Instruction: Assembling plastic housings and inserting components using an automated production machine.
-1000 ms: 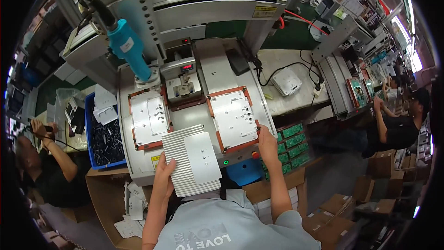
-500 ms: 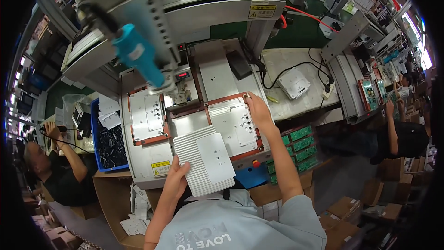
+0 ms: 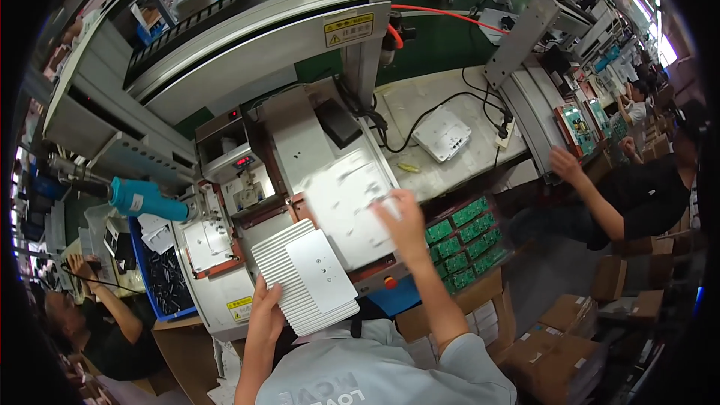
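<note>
My left hand [image 3: 265, 309] grips the lower left edge of a ribbed silver heat-sink cover [image 3: 324, 274], held in front of my body with its fins running along the left part. My right hand [image 3: 403, 226] is closed on the right edge of a white metal panel [image 3: 346, 206] with small holes. The panel is blurred and tilted above the right-hand fixture, hiding most of its red-brown frame. A second metal panel [image 3: 210, 242] lies in the left fixture, with a blue electric screwdriver [image 3: 148, 199] at its upper edge.
A metal gantry [image 3: 262, 52] spans the machine. A blue bin [image 3: 161, 313] of small black parts stands left. Green circuit boards [image 3: 469, 236] lie at the right, below a bench with a white housing [image 3: 442, 135] and cables. Co-workers are on both sides.
My right hand has lifted the white panel from the right fixture toward me. The screwdriver has moved left along the gantry. My view has shifted; my left hand still holds the ribbed cover.
</note>
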`<state>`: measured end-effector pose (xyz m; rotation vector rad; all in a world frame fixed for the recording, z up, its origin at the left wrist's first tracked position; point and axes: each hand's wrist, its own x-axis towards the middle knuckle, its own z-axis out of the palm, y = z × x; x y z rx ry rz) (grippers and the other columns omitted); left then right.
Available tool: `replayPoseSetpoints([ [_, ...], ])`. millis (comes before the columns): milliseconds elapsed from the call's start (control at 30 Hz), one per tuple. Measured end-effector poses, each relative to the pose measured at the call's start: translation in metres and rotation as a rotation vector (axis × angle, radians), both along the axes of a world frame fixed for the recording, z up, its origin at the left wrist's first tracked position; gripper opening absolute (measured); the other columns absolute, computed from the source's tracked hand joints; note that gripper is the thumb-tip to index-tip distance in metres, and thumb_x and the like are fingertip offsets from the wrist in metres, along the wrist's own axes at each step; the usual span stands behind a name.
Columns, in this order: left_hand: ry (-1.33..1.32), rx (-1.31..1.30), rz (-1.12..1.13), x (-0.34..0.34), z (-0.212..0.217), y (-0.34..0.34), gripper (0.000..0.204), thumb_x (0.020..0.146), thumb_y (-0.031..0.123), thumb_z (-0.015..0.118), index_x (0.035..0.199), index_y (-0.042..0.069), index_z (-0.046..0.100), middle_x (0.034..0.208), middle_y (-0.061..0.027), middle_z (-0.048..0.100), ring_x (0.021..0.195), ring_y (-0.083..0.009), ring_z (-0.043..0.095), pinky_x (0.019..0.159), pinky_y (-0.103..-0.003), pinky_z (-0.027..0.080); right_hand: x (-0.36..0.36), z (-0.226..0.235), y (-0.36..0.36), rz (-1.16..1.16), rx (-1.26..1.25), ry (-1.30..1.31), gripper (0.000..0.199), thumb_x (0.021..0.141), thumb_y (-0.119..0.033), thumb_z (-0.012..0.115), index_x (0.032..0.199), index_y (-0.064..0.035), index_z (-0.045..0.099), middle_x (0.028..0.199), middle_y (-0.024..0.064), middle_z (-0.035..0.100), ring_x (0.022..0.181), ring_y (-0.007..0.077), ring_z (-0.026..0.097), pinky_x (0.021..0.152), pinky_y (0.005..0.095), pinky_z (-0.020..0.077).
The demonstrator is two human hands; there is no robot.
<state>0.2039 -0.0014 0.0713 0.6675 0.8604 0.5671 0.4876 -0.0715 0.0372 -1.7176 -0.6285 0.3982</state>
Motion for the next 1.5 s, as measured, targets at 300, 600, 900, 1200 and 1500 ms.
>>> replayPoseSetpoints([
  [300, 0.013, -0.034, 0.046, -0.001, 0.002, -0.006, 0.049, 0.092, 0.007, 0.052, 0.138, 0.008, 0.034, 0.126, -0.0067, 0.053, 0.113, -0.0182, 0.053, 0.095, -0.033, 0.044, 0.249, -0.185, 0.012, -0.641, 0.077, 0.153, 0.052, 0.086, -0.03, 0.067, 0.119, 0.0011, 0.04, 0.107, 0.0185, 0.057, 0.091, 0.0226, 0.057, 0.079, 0.0326, 0.047],
  [600, 0.05, -0.111, 0.04, 0.0, 0.009, -0.006, 0.053, 0.092, 0.006, 0.052, 0.14, 0.008, 0.031, 0.128, -0.0076, 0.051, 0.116, -0.0179, 0.051, 0.098, -0.034, 0.042, 0.245, -0.163, 0.024, -0.886, -0.854, -0.219, 0.054, 0.088, -0.045, 0.055, 0.113, 0.003, 0.053, 0.113, 0.0221, 0.054, 0.103, 0.0364, 0.053, 0.09, 0.045, 0.0409],
  [900, 0.01, 0.069, 0.036, 0.032, 0.022, 0.009, 0.056, 0.092, 0.01, 0.055, 0.14, 0.009, 0.026, 0.128, -0.0083, 0.05, 0.118, -0.0176, 0.049, 0.098, -0.035, 0.041, 0.008, 0.085, -0.034, 0.606, -0.065, 0.574, 0.024, 0.096, -0.017, 0.05, 0.099, 0.0044, 0.061, 0.074, 0.01, 0.063, 0.054, 0.0126, 0.059, 0.05, 0.0235, 0.0476],
  [1200, 0.197, 1.661, -0.766, 0.047, 0.054, 0.018, 0.049, 0.073, -0.008, 0.059, 0.11, 0.023, 0.061, 0.134, -0.0008, 0.051, 0.126, -0.0293, 0.043, 0.11, -0.052, 0.025, -0.005, 0.067, -0.032, 0.478, 0.059, 1.058, 0.049, 0.099, -0.035, 0.043, 0.123, 0.0072, 0.051, 0.114, 0.0129, 0.062, 0.101, 0.0175, 0.06, 0.089, 0.0297, 0.0471],
  [1500, 0.397, 1.665, -0.737, 0.08, -0.037, 0.038, 0.05, 0.078, -0.001, 0.056, 0.126, 0.014, 0.051, 0.129, -0.0037, 0.052, 0.127, -0.0312, 0.04, 0.109, -0.049, 0.03, 0.003, 0.0, -0.006, 0.386, -0.015, 0.531, 0.032, 0.095, -0.016, 0.052, 0.119, 0.0053, 0.053, 0.099, 0.0024, 0.061, 0.088, 0.0057, 0.054, 0.08, 0.0202, 0.0428],
])
